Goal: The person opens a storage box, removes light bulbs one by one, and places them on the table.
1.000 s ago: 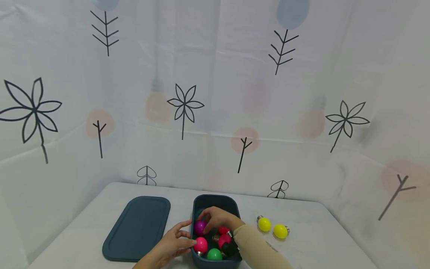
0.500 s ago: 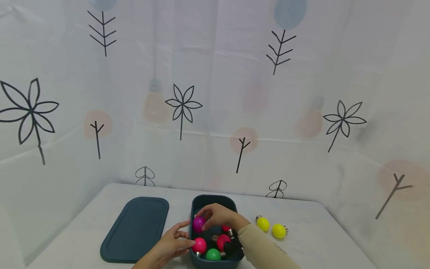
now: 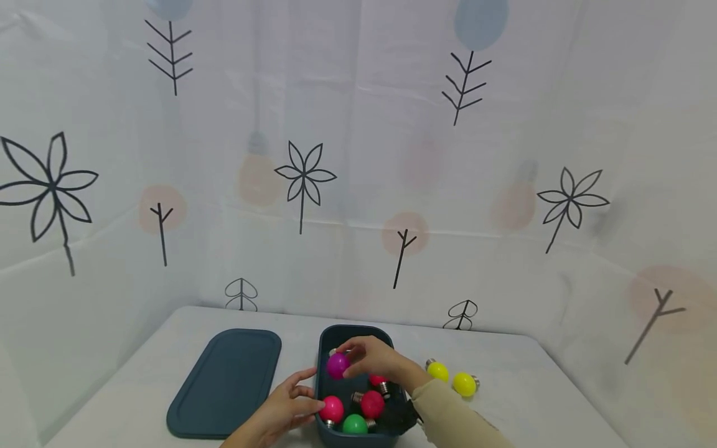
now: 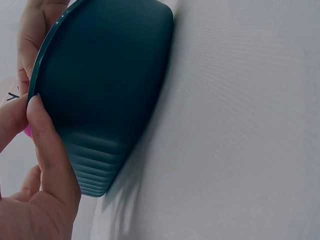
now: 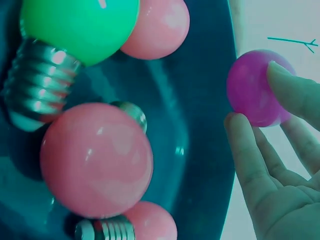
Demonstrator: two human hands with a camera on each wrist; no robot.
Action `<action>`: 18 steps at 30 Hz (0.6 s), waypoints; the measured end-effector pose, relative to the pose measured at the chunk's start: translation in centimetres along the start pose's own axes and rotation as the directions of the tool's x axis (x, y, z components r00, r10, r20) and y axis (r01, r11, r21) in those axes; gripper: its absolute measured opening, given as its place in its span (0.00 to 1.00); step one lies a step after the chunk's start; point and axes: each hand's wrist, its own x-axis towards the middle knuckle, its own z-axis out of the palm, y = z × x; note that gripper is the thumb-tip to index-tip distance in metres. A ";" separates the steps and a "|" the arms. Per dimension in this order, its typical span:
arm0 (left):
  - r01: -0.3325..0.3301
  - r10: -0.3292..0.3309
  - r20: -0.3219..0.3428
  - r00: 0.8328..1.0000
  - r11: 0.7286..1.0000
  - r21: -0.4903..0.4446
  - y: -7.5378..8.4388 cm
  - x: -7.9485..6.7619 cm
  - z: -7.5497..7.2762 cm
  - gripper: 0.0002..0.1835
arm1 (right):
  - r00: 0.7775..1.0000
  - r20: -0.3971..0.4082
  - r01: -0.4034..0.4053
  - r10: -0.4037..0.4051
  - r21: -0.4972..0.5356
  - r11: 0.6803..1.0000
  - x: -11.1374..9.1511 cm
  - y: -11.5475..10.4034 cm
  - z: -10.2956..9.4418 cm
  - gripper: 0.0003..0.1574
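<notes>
My right hand [image 3: 372, 361] pinches a purple light bulb [image 3: 338, 366] between thumb and fingers over the left side of a dark blue-green plastic bin [image 3: 361, 440]. In the right wrist view the purple bulb's round glass [image 5: 255, 87] shows beyond the bin's wall. My left hand [image 3: 291, 401] grips the bin's left rim, thumb and a finger on either side of it in the left wrist view. Inside lie a bright pink bulb [image 3: 332, 409] by my left thumb, a green bulb [image 3: 355, 424] and two red ones [image 3: 372, 404], with silver screw bases.
A flat dark blue-green lid [image 3: 226, 379] lies on the white table left of the bin. Two yellow bulbs [image 3: 465, 384] rest on the table to the right. Behind the table hangs a white patterned cloth [image 3: 347, 186].
My right hand has raised the purple bulb from the bin's left side and drawn it slightly away and to the right. My left hand stays at the rim.
</notes>
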 end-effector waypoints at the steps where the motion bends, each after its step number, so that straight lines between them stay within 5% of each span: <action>1: -0.001 0.001 0.001 1.000 1.000 -0.003 0.0 0.0 0.0 0.41 | 1.000 -0.008 -0.002 0.002 0.004 1.000 -0.1 0.2 -0.1 0.23; 18: -0.006 0.006 -0.008 1.000 1.000 0.005 0.0 -0.1 0.1 0.41 | 0.995 -0.099 -0.023 0.026 0.026 0.999 -3.3 1.3 -2.7 0.28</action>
